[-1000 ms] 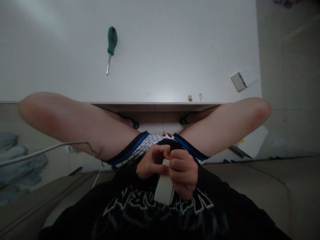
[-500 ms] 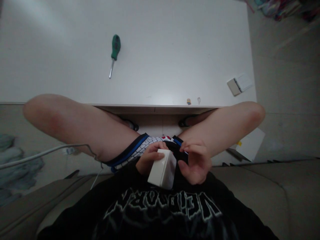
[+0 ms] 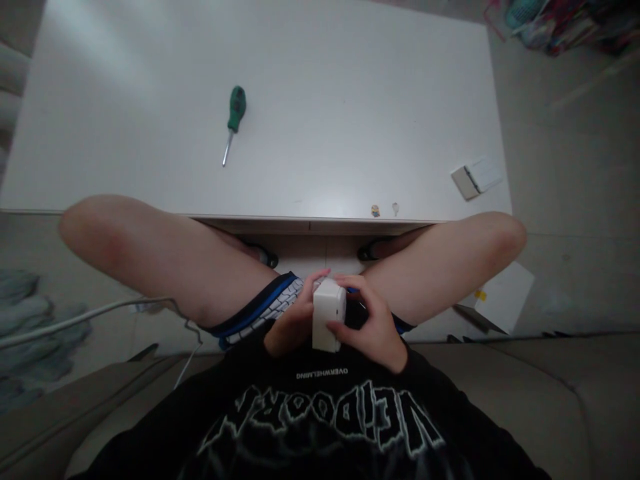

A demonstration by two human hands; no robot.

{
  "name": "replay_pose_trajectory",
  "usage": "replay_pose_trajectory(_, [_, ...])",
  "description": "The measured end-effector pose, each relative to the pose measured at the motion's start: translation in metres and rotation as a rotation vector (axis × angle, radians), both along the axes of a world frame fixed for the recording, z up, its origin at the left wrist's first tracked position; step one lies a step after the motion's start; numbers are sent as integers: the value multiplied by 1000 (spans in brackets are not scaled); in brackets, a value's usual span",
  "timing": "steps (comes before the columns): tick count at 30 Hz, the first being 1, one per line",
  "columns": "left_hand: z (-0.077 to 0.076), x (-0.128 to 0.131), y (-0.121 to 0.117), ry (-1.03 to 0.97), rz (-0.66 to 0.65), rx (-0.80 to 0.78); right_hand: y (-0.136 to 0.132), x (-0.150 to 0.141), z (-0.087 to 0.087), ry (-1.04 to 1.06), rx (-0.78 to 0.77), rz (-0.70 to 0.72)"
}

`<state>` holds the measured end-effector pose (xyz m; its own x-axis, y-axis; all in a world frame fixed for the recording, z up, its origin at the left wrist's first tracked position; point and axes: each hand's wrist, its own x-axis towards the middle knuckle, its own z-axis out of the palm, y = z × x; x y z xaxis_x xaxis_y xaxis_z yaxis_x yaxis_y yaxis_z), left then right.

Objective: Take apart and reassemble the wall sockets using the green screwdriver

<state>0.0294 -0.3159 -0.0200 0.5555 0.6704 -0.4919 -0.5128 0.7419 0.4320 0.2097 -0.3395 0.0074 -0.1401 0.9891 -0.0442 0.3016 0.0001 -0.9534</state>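
Between my two hands, above my lap, is a white box-shaped object (image 3: 326, 320) with a rounded part on its right side. Its exact kind does not show. My left hand (image 3: 293, 321) is wrapped along its left side, with some fingers hidden behind it. On the right side, my right hand (image 3: 373, 325) grips it with the thumb near the front and the fingers at the far edge. A green-handled screwdriver (image 3: 237, 110) lies on the white table (image 3: 350, 147), beyond my hands to the left.
Near the table's front edge lie a small yellow figure (image 3: 375, 211) and a small pale piece (image 3: 395, 209). A small beige-and-white item (image 3: 466, 183) rests at the right edge. An opened white box (image 3: 505, 300) is on the floor. A pale cable (image 3: 100, 313) crosses at left.
My right hand has moved left from beside the white object and closed on it. The object has turned more upright, its rounded side now showing. The view has shifted slightly.
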Motion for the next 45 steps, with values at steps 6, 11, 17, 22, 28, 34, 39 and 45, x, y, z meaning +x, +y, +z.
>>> replay_pose_trajectory(6, [18,1,6,41,5,-28,14,7,1,123,-59,-8])
replay_pose_trajectory(11, [23,6,14,-9,37,-145,25,13,5,83,34,149])
replay_pose_trajectory(17, [18,10,32,59,7,-161,37,10,7,38,-27,77])
replay_pose_trajectory(22, [18,11,41,73,126,115,47,2,8,88,-90,-101])
replay_pose_trajectory(28, [18,14,53,147,108,156,60,0,17,126,-180,-106])
replay_pose_trajectory(34, [29,11,61,116,85,37,64,9,17,86,17,-82])
replay_pose_trajectory(39, [29,12,61,149,94,58,67,17,21,-11,234,150])
replay_pose_trajectory(45, [17,9,56,126,16,109,76,23,24,-53,286,215])
